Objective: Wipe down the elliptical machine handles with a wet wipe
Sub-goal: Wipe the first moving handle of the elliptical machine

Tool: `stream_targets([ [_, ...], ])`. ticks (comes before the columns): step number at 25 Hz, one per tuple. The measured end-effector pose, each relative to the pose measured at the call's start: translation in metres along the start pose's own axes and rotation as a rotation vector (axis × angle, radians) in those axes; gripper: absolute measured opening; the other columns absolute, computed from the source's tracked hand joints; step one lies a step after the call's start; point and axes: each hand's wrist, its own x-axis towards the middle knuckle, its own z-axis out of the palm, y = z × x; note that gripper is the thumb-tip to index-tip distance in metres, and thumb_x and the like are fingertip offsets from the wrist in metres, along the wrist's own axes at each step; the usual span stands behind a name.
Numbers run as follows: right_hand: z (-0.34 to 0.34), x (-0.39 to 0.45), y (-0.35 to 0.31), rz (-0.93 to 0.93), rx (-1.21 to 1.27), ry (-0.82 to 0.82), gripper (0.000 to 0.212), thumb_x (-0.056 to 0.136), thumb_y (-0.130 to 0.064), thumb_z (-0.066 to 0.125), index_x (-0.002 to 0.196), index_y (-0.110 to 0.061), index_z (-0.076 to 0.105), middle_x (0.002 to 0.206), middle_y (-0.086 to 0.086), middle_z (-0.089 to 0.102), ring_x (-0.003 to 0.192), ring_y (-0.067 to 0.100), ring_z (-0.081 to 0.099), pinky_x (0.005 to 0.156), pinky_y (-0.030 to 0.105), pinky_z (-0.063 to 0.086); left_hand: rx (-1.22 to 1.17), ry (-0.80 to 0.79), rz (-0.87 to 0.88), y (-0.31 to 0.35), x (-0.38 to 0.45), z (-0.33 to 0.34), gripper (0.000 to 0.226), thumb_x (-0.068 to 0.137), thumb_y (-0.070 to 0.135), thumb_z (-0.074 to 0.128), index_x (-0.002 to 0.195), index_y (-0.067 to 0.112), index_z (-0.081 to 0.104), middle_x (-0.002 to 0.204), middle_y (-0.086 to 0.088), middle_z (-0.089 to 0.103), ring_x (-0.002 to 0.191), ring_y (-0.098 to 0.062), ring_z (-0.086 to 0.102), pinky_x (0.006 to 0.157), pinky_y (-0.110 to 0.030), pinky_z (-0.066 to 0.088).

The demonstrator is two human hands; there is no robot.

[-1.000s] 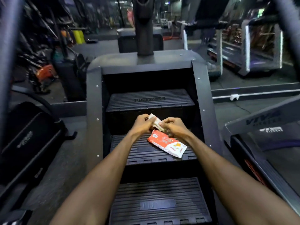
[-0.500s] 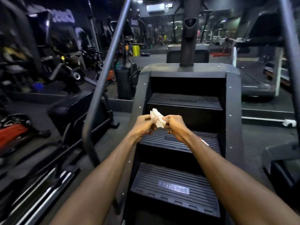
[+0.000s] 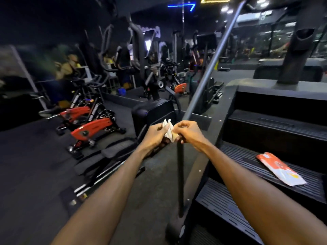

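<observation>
Both hands, left hand and right hand, pinch the folded wet wipe left of the stair machine (unfolding it, apparently); next, reach a handle.

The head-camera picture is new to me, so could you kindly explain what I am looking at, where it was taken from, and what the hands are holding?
The picture comes from a wide-angle camera worn on a person's head, looking forward and down along their own bare arms. The scene is a dim gym. The left hand and right hand meet in the middle and together pinch a small white wet wipe, apparently unfolding it. To the right is a black stair-climbing machine; an orange and white wipe packet lies on one of its ribbed steps. A dark handrail rises diagonally behind the hands. An elliptical machine and red exercise bikes stand to the left.
</observation>
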Motion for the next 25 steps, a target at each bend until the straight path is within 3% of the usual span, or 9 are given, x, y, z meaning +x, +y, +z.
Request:
stream_targets([
  [4, 0.109, -0.002, -0.01, 0.008, -0.043, -0.022, 0.007, 0.087, -0.002, 0.063, 0.085, -0.008, 0.067, 0.064, 0.005, 0.059, 0.048, 0.012, 0.053, 0.037, 0.019, 0.04, 0.075, 0.102, -0.039, -0.034, -0.034, -0.113, 0.024, 0.101, 0.021, 0.053, 0.086, 0.009, 0.066, 0.074, 0.001, 0.064, 0.058, -0.002, 0.055, 0.054, -0.022, 0.045],
  [7, 0.188, -0.002, -0.009, 0.084, 0.077, -0.054, 0.011, 0.087, -0.002, 0.056, 0.084, -0.011, 0.062, 0.065, 0.008, 0.059, 0.045, 0.013, 0.058, 0.043, 0.021, 0.037, 0.098, 0.172, -0.076, -0.056, -0.055, -0.196, 0.032, 0.101, 0.018, 0.051, 0.071, 0.015, 0.059, 0.065, 0.001, 0.058, 0.054, -0.005, 0.055, 0.05, -0.022, 0.046],
  [10, 0.275, -0.003, -0.01, 0.096, 0.046, -0.083, 0.011, 0.083, -0.005, 0.059, 0.079, -0.015, 0.061, 0.071, 0.007, 0.064, 0.052, 0.014, 0.059, 0.048, 0.024, 0.04, 0.141, 0.22, -0.122, -0.08, -0.072, -0.276, 0.033, 0.1, 0.023, 0.054, 0.069, 0.013, 0.059, 0.066, -0.003, 0.061, 0.063, -0.018, 0.059, 0.062, -0.033, 0.052],
  [12, 0.332, 0.0, -0.016, 0.001, -0.087, 0.022, 0.016, 0.076, -0.009, 0.066, 0.071, -0.022, 0.059, 0.075, 0.001, 0.067, 0.066, 0.015, 0.06, 0.061, 0.028, 0.047, 0.188, 0.253, -0.135, -0.095, -0.08, -0.323, 0.03, 0.099, 0.022, 0.055, 0.072, 0.009, 0.06, 0.067, -0.002, 0.059, 0.061, -0.013, 0.054, 0.06, -0.025, 0.047],
  [14, 0.384, 0.007, -0.028, -0.088, -0.068, 0.036, 0.017, 0.076, -0.014, 0.073, 0.069, -0.024, 0.06, 0.073, -0.004, 0.067, 0.071, 0.015, 0.061, 0.07, 0.03, 0.048, 0.216, 0.292, -0.133, -0.101, -0.083, -0.363, 0.029, 0.098, 0.019, 0.057, 0.075, 0.004, 0.063, 0.068, -0.002, 0.059, 0.057, -0.005, 0.051, 0.05, -0.016, 0.04],
  [16, 0.431, 0.017, -0.039, -0.136, -0.004, -0.119, 0.01, 0.082, -0.02, 0.074, 0.075, -0.017, 0.067, 0.066, -0.003, 0.065, 0.061, 0.012, 0.059, 0.061, 0.029, 0.047, 0.199, 0.332, -0.111, -0.111, -0.078, -0.4, 0.033, 0.098, 0.019, 0.057, 0.068, 0.007, 0.062, 0.063, 0.0, 0.059, 0.05, 0.003, 0.049, 0.049, -0.014, 0.038],
  [18, 0.482, 0.036, -0.045, -0.165, 0.005, -0.282, 0.017, 0.088, -0.022, 0.072, 0.085, -0.006, 0.069, 0.065, 0.003, 0.064, 0.051, 0.009, 0.055, 0.047, 0.024, 0.044, 0.225, 0.374, -0.104, -0.129, -0.068, -0.441, 0.039, 0.1, 0.026, 0.054, 0.063, 0.012, 0.06, 0.061, 0.001, 0.057, 0.049, 0.003, 0.044, 0.051, -0.016, 0.035],
  [23, 0.587, 0.104, -0.052, -0.132, -0.001, -0.385, 0.009, 0.092, -0.007, 0.064, 0.083, -0.006, 0.065, 0.063, 0.006, 0.061, 0.049, 0.013, 0.054, 0.042, 0.024, 0.043, 0.33, 0.432, -0.16, -0.174, -0.029, -0.541, 0.046, 0.101, 0.03, 0.05, 0.057, 0.019, 0.042, 0.056, 0.004, 0.042, 0.056, -0.011, 0.037, 0.059, -0.03, 0.032],
  [25, 0.635, 0.14, -0.059, -0.077, 0.077, -0.398, 0.016, 0.091, -0.005, 0.061, 0.076, -0.007, 0.064, 0.059, 0.006, 0.059, 0.046, 0.015, 0.052, 0.04, 0.022, 0.041, 0.31, 0.519, -0.215, -0.195, -0.007, -0.597, 0.045, 0.097, 0.037, 0.053, 0.057, 0.019, 0.043, 0.057, 0.0, 0.045, 0.058, -0.019, 0.047, 0.061, -0.036, 0.046],
])
